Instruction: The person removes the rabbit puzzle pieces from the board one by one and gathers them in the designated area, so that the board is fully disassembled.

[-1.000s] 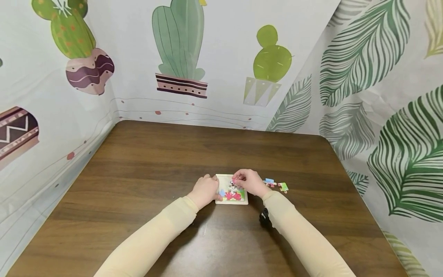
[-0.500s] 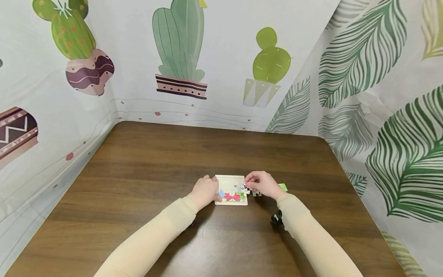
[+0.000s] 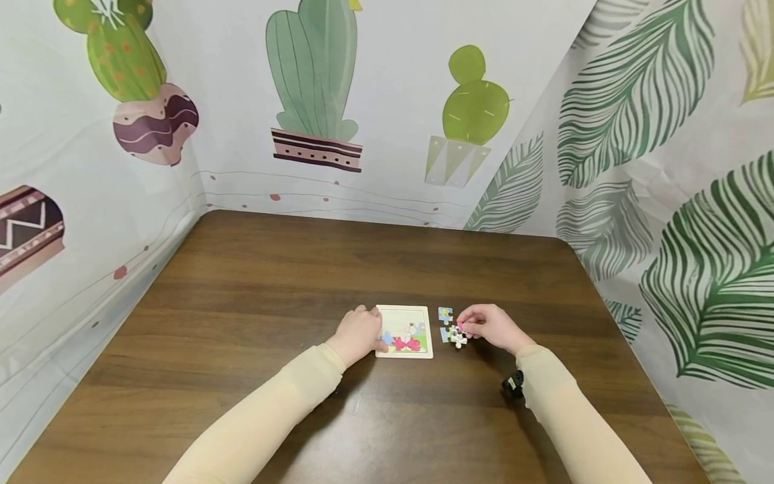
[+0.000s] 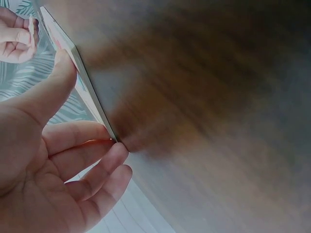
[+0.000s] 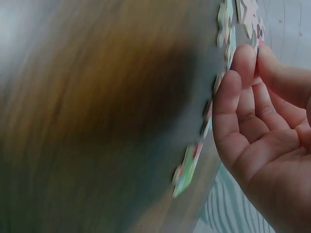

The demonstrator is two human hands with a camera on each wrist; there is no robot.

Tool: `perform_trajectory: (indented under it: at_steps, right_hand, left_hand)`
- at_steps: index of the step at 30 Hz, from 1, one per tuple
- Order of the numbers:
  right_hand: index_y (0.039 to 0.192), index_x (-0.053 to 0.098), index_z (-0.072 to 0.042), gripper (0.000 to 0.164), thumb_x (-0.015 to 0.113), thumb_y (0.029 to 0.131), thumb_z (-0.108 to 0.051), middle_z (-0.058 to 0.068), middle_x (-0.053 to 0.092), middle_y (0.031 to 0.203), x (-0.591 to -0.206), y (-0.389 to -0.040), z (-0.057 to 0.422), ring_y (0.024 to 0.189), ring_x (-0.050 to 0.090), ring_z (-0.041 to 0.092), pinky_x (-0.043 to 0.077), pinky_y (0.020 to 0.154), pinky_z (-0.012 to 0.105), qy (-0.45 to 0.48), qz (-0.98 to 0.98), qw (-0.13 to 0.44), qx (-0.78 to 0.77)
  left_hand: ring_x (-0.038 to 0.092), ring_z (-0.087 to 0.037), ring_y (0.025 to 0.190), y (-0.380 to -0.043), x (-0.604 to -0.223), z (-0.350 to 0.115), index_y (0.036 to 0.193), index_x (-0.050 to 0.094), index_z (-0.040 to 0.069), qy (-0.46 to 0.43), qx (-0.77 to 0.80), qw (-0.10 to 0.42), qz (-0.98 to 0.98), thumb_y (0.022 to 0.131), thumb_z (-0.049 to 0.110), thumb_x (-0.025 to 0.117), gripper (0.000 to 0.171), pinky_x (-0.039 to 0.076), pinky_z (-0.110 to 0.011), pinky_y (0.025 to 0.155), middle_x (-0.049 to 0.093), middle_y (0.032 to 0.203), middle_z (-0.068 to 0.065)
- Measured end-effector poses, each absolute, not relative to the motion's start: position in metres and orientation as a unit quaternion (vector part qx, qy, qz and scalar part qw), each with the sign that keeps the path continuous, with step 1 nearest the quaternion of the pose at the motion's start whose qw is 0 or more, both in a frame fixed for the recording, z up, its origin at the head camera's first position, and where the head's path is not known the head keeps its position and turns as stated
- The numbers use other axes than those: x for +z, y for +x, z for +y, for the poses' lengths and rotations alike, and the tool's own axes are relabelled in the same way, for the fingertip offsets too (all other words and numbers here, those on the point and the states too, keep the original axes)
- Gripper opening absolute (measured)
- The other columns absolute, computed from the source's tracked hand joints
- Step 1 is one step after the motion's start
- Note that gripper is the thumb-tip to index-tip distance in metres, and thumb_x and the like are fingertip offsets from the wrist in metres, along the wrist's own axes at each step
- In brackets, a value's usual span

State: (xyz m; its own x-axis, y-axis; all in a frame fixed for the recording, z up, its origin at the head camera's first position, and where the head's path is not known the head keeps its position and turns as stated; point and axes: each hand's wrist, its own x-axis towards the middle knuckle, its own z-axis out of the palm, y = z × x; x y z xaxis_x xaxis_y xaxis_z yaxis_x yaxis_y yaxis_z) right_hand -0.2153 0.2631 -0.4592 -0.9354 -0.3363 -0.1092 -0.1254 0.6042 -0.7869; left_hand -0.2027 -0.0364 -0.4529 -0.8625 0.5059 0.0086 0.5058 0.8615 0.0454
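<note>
A small puzzle board point(image 3: 404, 356) with a pale frame lies on the table, its lower part filled with pink, green and blue pieces. My left hand point(image 3: 355, 333) holds the board's left side, thumb point(image 4: 64, 68) on top and fingertips at the edge and corner. Between thumb and fingertips, my right hand point(image 3: 497, 329) pinches a white puzzle piece point(image 3: 457, 337) with a touch of pink, to the right of the board. It overlaps a loose bluish piece point(image 3: 445, 335) in the head view. Another blue piece point(image 3: 445, 314) lies just above that one.
More loose pieces point(image 5: 188, 170) lie on the table by the right hand in the right wrist view. A black device point(image 3: 512, 384) sits at the right wrist. Brown wooden table point(image 3: 290, 262) surrounds the board, with printed cloth walls point(image 3: 393, 134) behind.
My right hand has moved right from over the board with the white piece still pinched, uncovering the board's upper part and the loose blue pieces. The left hand stays in place.
</note>
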Motion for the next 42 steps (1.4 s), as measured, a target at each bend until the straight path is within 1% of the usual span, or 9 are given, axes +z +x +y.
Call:
perform_trajectory:
  at_steps: [4,6,9,11,14,23,29,32,42]
  right_hand:
    - [0.094,0.065,0.004,0.008,0.063,0.087,0.001,0.012,0.064,0.077,-0.455,-0.212,0.273,0.067,0.058,0.021,0.051,0.06,0.03,-0.137,0.886,0.125,-0.425]
    - [0.094,0.065,0.003,0.007,0.063,0.087,0.0,0.011,0.064,0.076,-0.456,-0.212,0.278,0.066,0.058,0.02,0.048,0.058,0.028,-0.139,0.889,0.126,-0.417]
    - [0.094,0.065,0.003,0.007,0.063,0.087,-0.001,0.01,0.064,0.074,-0.456,-0.21,0.283,0.067,0.058,0.019,0.045,0.057,0.026,-0.142,0.897,0.127,-0.399]
    - [0.093,0.065,0.001,0.006,0.064,0.087,-0.001,0.006,0.064,0.074,-0.461,-0.211,0.288,0.067,0.058,0.016,0.045,0.059,0.025,-0.14,0.903,0.126,-0.387]
    - [0.092,0.065,0.0,0.005,0.065,0.087,-0.001,0.005,0.064,0.075,-0.463,-0.21,0.289,0.068,0.059,0.015,0.047,0.062,0.026,-0.134,0.911,0.119,-0.373]
    - [0.089,0.071,-0.006,0.006,0.069,0.085,-0.008,0.0,0.067,0.078,-0.467,-0.206,0.285,0.071,0.058,0.011,0.048,0.066,0.03,-0.108,0.943,0.082,-0.303]
    - [0.087,0.072,-0.006,0.005,0.07,0.083,-0.009,0.001,0.069,0.08,-0.468,-0.207,0.286,0.071,0.06,0.011,0.049,0.066,0.031,-0.103,0.946,0.062,-0.3]
    - [0.085,0.073,-0.006,0.004,0.071,0.083,-0.009,0.001,0.069,0.08,-0.467,-0.207,0.286,0.071,0.06,0.011,0.049,0.066,0.03,-0.099,0.946,0.057,-0.303]
    - [0.084,0.072,-0.008,0.004,0.072,0.082,-0.011,-0.001,0.067,0.077,-0.471,-0.206,0.287,0.07,0.057,0.01,0.047,0.065,0.03,-0.096,0.947,0.049,-0.304]
  left_hand:
    - [0.059,-0.027,0.09,-0.202,-0.45,-0.037,0.105,0.068,0.002,0.263,0.022,0.005,0.965,0.07,0.05,0.075,0.059,0.051,-0.037,0.075,0.063,0.123,-0.013]
    - [0.059,-0.027,0.092,-0.201,-0.449,-0.038,0.111,0.067,0.001,0.263,0.02,0.006,0.965,0.071,0.05,0.074,0.064,0.052,-0.038,0.076,0.062,0.124,-0.014]
    - [0.059,-0.027,0.091,-0.202,-0.45,-0.038,0.113,0.066,0.0,0.264,0.02,0.005,0.964,0.071,0.05,0.074,0.066,0.051,-0.037,0.076,0.062,0.124,-0.014]
    - [0.059,-0.027,0.091,-0.203,-0.451,-0.038,0.114,0.066,0.0,0.263,0.021,0.005,0.964,0.071,0.05,0.074,0.067,0.051,-0.037,0.076,0.062,0.124,-0.014]
    - [0.059,-0.027,0.094,-0.203,-0.452,-0.037,0.116,0.065,0.0,0.261,0.02,0.011,0.965,0.071,0.05,0.074,0.068,0.051,-0.037,0.078,0.061,0.126,-0.014]
    - [0.058,-0.027,0.092,-0.203,-0.454,-0.036,0.113,0.066,0.001,0.259,0.017,0.01,0.966,0.07,0.05,0.075,0.065,0.051,-0.037,0.077,0.062,0.124,-0.013]
    - [0.057,-0.026,0.088,-0.204,-0.455,-0.035,0.108,0.068,0.003,0.257,0.018,0.007,0.966,0.07,0.049,0.076,0.061,0.05,-0.037,0.075,0.063,0.121,-0.011]
    - [0.058,-0.026,0.09,-0.204,-0.454,-0.035,0.11,0.067,0.003,0.255,0.017,0.013,0.967,0.071,0.049,0.075,0.06,0.051,-0.037,0.077,0.062,0.123,-0.011]
    - [0.057,-0.027,0.091,-0.202,-0.452,-0.035,0.104,0.068,0.004,0.253,0.029,0.015,0.967,0.071,0.047,0.076,0.054,0.05,-0.038,0.077,0.062,0.123,-0.011]
